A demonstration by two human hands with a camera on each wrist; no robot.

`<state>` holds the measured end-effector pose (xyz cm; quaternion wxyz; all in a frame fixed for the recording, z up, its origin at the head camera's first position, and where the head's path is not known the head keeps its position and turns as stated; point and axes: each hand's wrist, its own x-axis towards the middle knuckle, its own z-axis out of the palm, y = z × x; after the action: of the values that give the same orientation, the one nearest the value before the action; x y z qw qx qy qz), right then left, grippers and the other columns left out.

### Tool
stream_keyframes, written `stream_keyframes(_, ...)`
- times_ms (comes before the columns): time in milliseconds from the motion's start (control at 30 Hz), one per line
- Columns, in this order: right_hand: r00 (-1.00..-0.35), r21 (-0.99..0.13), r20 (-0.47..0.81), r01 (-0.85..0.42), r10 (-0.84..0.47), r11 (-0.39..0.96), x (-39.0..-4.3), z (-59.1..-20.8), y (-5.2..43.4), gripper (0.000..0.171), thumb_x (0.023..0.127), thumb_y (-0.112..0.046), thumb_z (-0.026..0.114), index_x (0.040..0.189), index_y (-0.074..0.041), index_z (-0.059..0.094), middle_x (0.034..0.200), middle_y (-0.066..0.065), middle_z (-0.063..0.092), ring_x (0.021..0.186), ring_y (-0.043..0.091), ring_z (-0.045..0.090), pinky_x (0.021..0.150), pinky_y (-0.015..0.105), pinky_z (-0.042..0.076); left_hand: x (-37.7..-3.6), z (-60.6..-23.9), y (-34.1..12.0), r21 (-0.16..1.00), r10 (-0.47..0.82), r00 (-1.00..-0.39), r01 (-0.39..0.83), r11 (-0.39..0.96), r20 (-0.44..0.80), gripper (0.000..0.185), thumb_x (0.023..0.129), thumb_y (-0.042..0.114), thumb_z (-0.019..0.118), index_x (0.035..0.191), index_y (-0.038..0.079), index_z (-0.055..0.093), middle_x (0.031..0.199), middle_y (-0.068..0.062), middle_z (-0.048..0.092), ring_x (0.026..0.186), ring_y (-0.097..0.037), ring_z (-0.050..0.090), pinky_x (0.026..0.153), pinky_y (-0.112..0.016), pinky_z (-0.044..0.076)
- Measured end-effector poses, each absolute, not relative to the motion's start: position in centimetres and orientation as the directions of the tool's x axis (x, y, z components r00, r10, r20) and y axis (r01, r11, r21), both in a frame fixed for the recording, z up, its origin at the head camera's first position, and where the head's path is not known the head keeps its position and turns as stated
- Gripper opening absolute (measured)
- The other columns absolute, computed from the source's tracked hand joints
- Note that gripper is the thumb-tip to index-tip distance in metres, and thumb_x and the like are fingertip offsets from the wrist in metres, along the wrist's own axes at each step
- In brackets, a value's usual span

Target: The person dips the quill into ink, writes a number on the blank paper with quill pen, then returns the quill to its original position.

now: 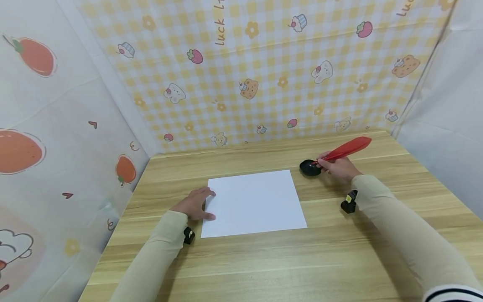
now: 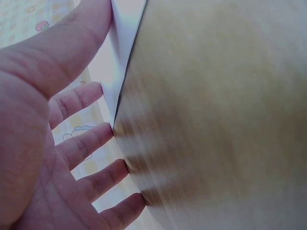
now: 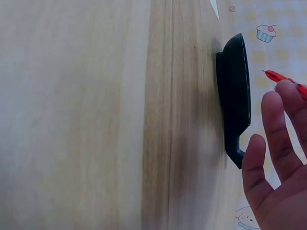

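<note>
A red feather pen point(image 1: 351, 147) is pinched in my right hand point(image 1: 340, 167), its plume slanting up to the right. The pen's tip point(image 3: 272, 75) points toward a small black dish point(image 1: 308, 169) with a short handle, which stands on the table; whether they touch I cannot tell. One fingertip is close to the dish's handle point(image 3: 233, 152) in the right wrist view. Over the left edge of a blank white sheet of paper point(image 1: 256, 205) lies my left hand point(image 1: 194, 204), fingers spread and thumb on the sheet. Its other fingertips point(image 2: 101, 136) reach the paper's edge and the tabletop.
Everything lies on a wood-grain table point(image 1: 264, 268). A yellow checked cloth point(image 1: 264, 63) with cartoon prints hangs along the back edge. White sheeting point(image 1: 94, 96) with fruit prints closes the left side, and plain white sheeting point(image 1: 445, 105) the right.
</note>
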<state>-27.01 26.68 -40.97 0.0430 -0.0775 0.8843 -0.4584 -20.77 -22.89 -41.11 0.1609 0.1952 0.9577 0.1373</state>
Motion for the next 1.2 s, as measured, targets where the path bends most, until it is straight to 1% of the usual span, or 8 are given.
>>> stream_keyframes(100, -0.985, -0.808, -0.021, -0.083, -0.168, 0.583, -27.0, -40.9, 26.4, 0.036, 0.102, -0.030, 0.051, 0.123, -0.001, 0.057, 0.103, 0.017, 0.067, 0.088, 0.025, 0.065, 0.071, 0.029, 0.047, -20.7, -41.0, -22.9, 0.325, 0.417, -0.873, 0.329, 0.887, -0.254, 0.075, 0.079, 0.034, 0.081, 0.139, 0.005, 0.047, 0.151, -0.022, 0.032, 0.138, -0.042, 0.026, 0.109, -0.055, 0.026)
stream_keyframes(233, -0.986, -0.796, -0.038, -0.068, -0.161, 0.601, -26.9, -40.7, 26.1, 0.034, 0.102, -0.027, 0.050, 0.122, 0.000, 0.057, 0.106, 0.019, 0.067, 0.089, 0.029, 0.066, 0.071, 0.030, 0.047, -20.6, -40.9, -22.9, 0.329, 0.427, -0.870, 0.339, 0.881, -0.248, 0.075, 0.079, 0.034, 0.081, 0.138, 0.004, 0.047, 0.150, -0.023, 0.032, 0.137, -0.043, 0.027, 0.108, -0.056, 0.027)
stream_keyframes(333, -0.986, -0.787, -0.044, -0.064, -0.160, 0.614, -27.0, -40.6, 25.9, 0.031, 0.102, -0.024, 0.050, 0.120, 0.000, 0.057, 0.107, 0.020, 0.067, 0.087, 0.029, 0.065, 0.071, 0.030, 0.046, -20.6, -40.9, -22.8, 0.330, 0.427, -0.869, 0.338, 0.881, -0.248, 0.075, 0.079, 0.035, 0.081, 0.138, 0.004, 0.047, 0.151, -0.023, 0.032, 0.137, -0.043, 0.027, 0.108, -0.056, 0.027)
stream_keyframes(567, -0.986, -0.788, -0.063, -0.045, -0.154, 0.614, -27.5, -40.7, 25.5, 0.026, 0.101, -0.020, 0.051, 0.114, 0.001, 0.059, 0.101, 0.016, 0.066, 0.081, 0.026, 0.062, 0.074, 0.031, 0.046, -20.6, -40.9, -22.9, 0.324, 0.425, -0.871, 0.339, 0.883, -0.246, 0.074, 0.079, 0.034, 0.081, 0.138, 0.004, 0.047, 0.151, -0.023, 0.032, 0.137, -0.044, 0.027, 0.108, -0.056, 0.028)
stream_keyframes(667, -0.985, -0.785, -0.065, -0.049, -0.161, 0.618, -27.6, -40.8, 25.4, 0.025, 0.100, -0.020, 0.052, 0.113, 0.001, 0.058, 0.100, 0.016, 0.066, 0.081, 0.025, 0.062, 0.075, 0.032, 0.046, -20.6, -40.9, -22.9, 0.330, 0.424, -0.871, 0.335, 0.883, -0.248, 0.074, 0.079, 0.034, 0.081, 0.138, 0.004, 0.047, 0.151, -0.023, 0.032, 0.137, -0.043, 0.027, 0.108, -0.056, 0.027)
stream_keyframes(900, -0.982, -0.762, -0.105, -0.020, -0.154, 0.647, -27.8, -41.1, 25.3, 0.023, 0.100, -0.020, 0.052, 0.112, -0.001, 0.058, 0.099, 0.015, 0.066, 0.081, 0.025, 0.062, 0.074, 0.033, 0.047, -20.5, -40.9, -22.7, 0.332, 0.415, -0.873, 0.324, 0.886, -0.255, 0.073, 0.080, 0.033, 0.081, 0.138, 0.004, 0.048, 0.151, -0.022, 0.032, 0.138, -0.042, 0.026, 0.109, -0.056, 0.027)
stream_keyframes(1200, -0.981, -0.758, -0.105, -0.027, -0.162, 0.651, -28.1, -41.1, 25.2, 0.023, 0.100, -0.019, 0.051, 0.112, -0.001, 0.058, 0.099, 0.015, 0.066, 0.083, 0.025, 0.062, 0.073, 0.033, 0.050, -20.5, -41.0, -22.8, 0.315, 0.406, -0.876, 0.321, 0.893, -0.259, 0.073, 0.079, 0.034, 0.081, 0.138, 0.005, 0.048, 0.151, -0.022, 0.032, 0.138, -0.043, 0.026, 0.109, -0.055, 0.026)
